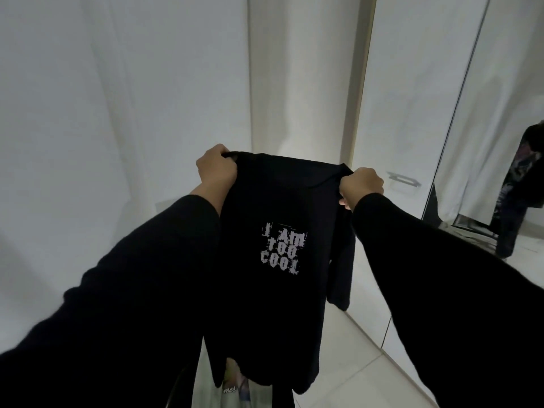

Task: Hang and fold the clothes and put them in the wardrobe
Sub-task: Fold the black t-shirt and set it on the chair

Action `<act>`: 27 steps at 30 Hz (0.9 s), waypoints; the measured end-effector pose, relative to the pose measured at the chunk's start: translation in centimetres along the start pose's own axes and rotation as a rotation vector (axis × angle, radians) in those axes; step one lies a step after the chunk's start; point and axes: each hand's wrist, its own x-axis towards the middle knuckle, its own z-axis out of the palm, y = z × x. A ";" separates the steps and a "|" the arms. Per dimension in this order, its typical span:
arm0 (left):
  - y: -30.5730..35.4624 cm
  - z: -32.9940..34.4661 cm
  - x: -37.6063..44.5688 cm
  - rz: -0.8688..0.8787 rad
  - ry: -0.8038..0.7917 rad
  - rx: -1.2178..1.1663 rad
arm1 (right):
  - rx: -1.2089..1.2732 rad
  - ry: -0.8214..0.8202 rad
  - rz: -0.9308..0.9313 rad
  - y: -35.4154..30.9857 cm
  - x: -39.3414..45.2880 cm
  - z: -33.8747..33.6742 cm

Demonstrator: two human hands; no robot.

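A black T-shirt (pixel 273 207) with white print reading "I AM TOO COOL" hangs in front of me, held up by its top edge. My left hand (pixel 217 167) grips the left shoulder of the shirt. My right hand (pixel 361 184) grips the right shoulder. One short sleeve dangles at the right side. Both my arms wear long black sleeves. The shirt's lower hem drops out of sight at the bottom of the view.
White wardrobe doors (pixel 403 98) stand ahead on the right, with a metal handle (pixel 402 181). A mirror (pixel 500 136) at far right reflects a dark-clothed person. White walls fill the left. The floor (pixel 362 363) is pale tile. Light printed fabric (pixel 235 391) lies low.
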 end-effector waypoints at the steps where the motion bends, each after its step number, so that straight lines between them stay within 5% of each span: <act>1: 0.1 0.2 0.0 -0.014 -0.003 -0.021 | -0.001 0.010 -0.010 0.0 0.0 0.1; 27: 0.2 4.5 1.9 -0.114 0.005 -0.368 | 0.350 0.082 -0.122 -0.2 2.4 1.3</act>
